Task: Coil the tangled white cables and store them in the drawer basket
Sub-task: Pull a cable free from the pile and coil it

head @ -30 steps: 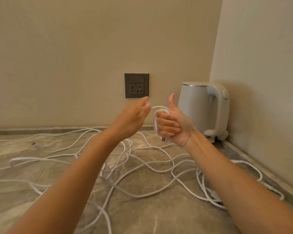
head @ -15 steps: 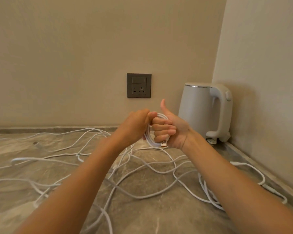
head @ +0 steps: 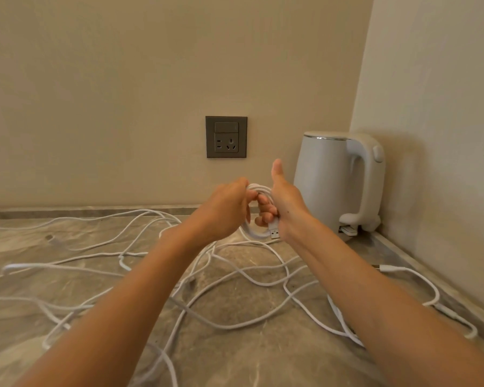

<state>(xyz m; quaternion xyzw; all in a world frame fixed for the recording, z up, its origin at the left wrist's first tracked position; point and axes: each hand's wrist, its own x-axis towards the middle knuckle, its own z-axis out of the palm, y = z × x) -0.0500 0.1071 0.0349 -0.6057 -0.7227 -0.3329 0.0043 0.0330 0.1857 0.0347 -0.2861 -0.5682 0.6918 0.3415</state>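
The right hand [head: 287, 202], thumb up, is curling its fingers [head: 264, 212] round an upright coil [head: 256, 234] above the surface [head: 263, 358] near its back edge, while the left hand [head: 224, 208], just beside it, is pinching the coil's top loop, with the loose cables [head: 235, 325] sprawling below.

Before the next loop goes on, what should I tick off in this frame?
1. Right hand grip on the coil: fingers curled through the loops, ok.
2. USB plug: sticks out below the fist, ok.
3. Left hand pinches the strand at the coil's top: ok.
4. Slack runs free: loose cables cross each other on the countertop, not ok.
5. Kettle apart from both hands: ok.
6. Drawer basket ready: not in view, cannot tell.
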